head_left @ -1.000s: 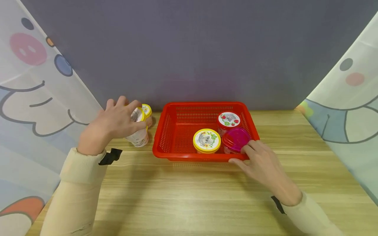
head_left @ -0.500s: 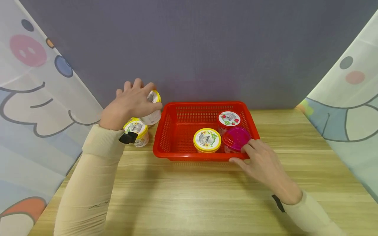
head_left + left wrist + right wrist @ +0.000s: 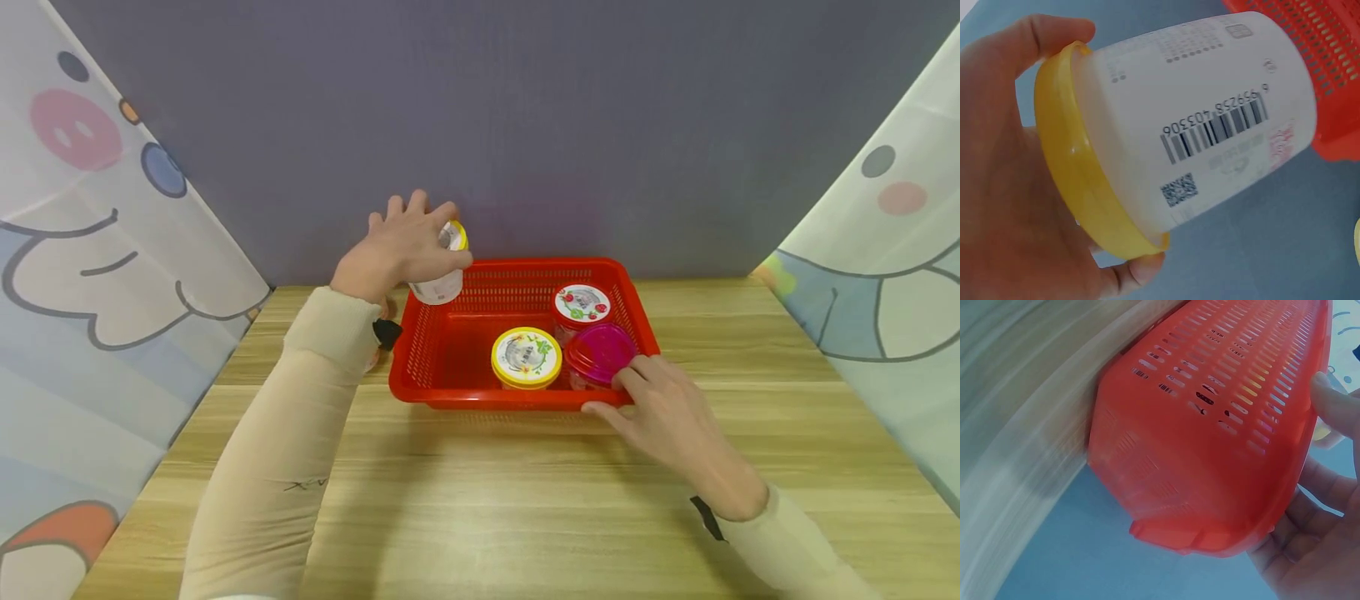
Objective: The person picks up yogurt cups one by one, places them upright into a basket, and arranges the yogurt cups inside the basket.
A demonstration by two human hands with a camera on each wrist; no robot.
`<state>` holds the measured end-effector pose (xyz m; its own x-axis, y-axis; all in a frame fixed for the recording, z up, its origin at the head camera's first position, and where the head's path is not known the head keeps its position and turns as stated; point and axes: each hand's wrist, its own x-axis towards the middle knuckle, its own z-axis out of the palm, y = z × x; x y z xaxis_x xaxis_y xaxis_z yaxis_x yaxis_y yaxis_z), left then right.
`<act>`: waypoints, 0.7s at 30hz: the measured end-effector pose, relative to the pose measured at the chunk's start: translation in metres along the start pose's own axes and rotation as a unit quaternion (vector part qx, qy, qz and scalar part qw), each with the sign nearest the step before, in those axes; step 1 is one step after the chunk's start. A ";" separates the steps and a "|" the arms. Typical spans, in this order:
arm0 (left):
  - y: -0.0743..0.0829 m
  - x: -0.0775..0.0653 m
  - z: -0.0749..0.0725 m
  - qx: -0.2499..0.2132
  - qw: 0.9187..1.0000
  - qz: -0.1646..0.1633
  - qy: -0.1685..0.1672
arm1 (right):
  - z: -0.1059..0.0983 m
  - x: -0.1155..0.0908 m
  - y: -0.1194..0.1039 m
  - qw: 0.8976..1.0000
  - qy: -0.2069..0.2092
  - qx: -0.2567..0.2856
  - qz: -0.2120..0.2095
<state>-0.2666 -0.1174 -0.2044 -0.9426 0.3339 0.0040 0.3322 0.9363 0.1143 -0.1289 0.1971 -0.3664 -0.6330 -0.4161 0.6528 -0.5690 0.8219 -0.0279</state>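
Observation:
My left hand (image 3: 405, 243) grips a white plastic tub (image 3: 438, 289) by its yellow lid, over the back left corner of the red basket (image 3: 457, 397). In the left wrist view, the thumb and fingers curl round the lid (image 3: 1082, 150), and a barcode shows on the tub's side. My right hand (image 3: 667, 417) pinches the basket's front right rim, thumb outside and fingers over the edge. Inside the basket are a yellow-lidded tub (image 3: 527, 357), a tub with a red-rimmed strawberry lid (image 3: 582, 303) and a magenta-lidded tub (image 3: 602, 353).
Left of the basket, part of another tub (image 3: 372, 360) peeks out from behind my left wrist, mostly hidden. A grey panel (image 3: 480, 125) rises behind the basket. Cartoon-printed cloth (image 3: 862, 250) borders the wooden table (image 3: 480, 500) on both sides.
My left hand has lifted the yellow-lidded tub from the group at the left and carried it right, over the basket. The right hand and the basket have stayed put.

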 end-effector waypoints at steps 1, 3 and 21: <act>0.003 0.003 0.002 0.003 1.000 0.005 -0.002 | 0.000 0.000 0.000 1.000 0.000 0.000 -0.001; 0.010 0.009 0.006 0.012 1.000 0.012 -0.006 | 0.000 -0.001 0.000 1.000 0.001 0.000 -0.002; 0.057 0.057 0.036 0.019 0.997 0.038 -0.062 | 0.001 -0.001 -0.004 1.000 0.000 -0.004 0.002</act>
<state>-0.3000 -0.0415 -0.2337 -0.9039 0.4131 -0.1109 0.4061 0.9103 0.0806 -0.1262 0.1940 -0.3674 -0.6355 -0.4121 0.6529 -0.5620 0.8267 -0.0253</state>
